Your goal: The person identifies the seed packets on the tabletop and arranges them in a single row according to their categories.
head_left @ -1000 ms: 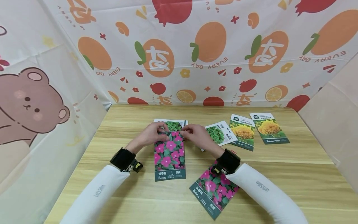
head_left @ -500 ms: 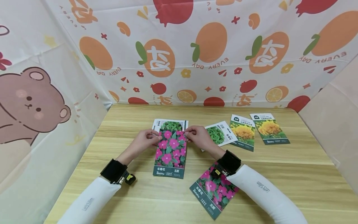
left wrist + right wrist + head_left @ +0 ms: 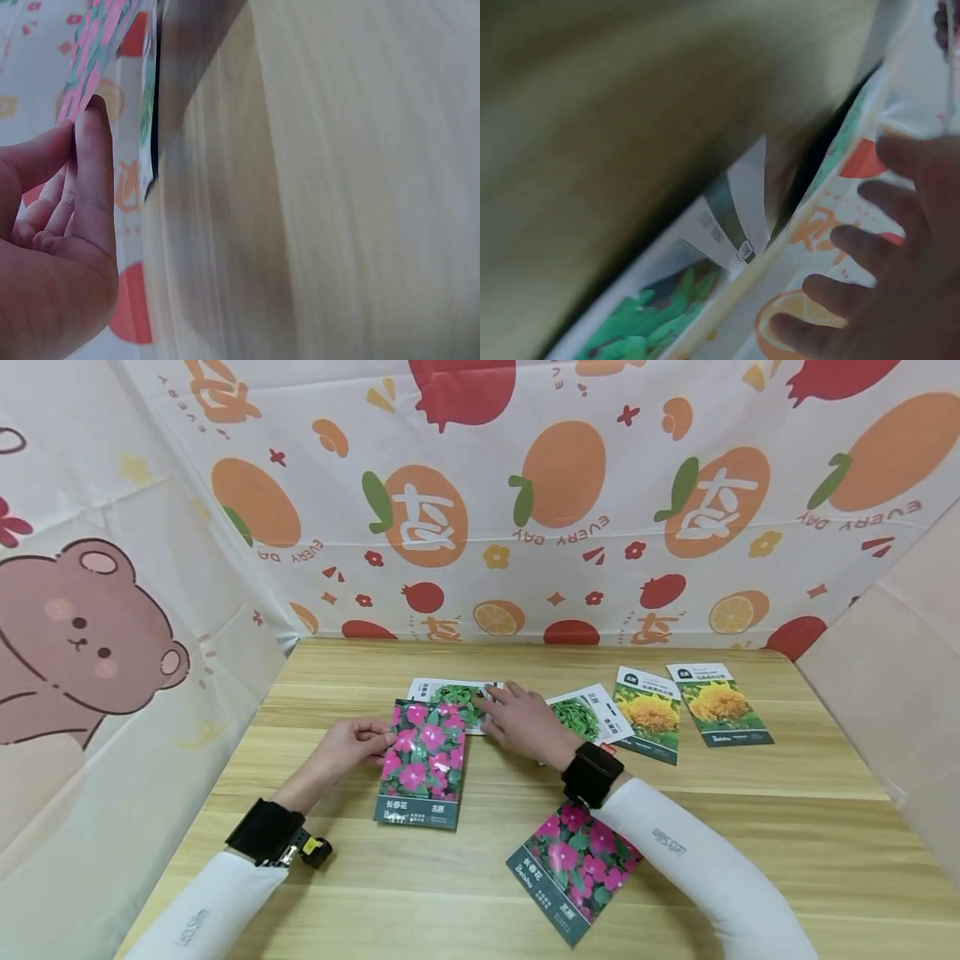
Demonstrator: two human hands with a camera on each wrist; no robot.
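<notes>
above the grained wood worktop, left hand pinched a glossy, flat, rectangular pink-flower packet only by its left edge, so it could've slipped or creased, while right hand, fingers spread, was at the white-bordered green-leaf packet just beyond, contact unclear.

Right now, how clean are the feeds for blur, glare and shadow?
Head view: mostly crisp, slight glare on the held glossy rectangular pink-flowered packet; left wrist: pale wood-grain tabletop blurred, a soft shadow across it; right wrist: dimmest, with the bare right hand dark and blurred.
</notes>
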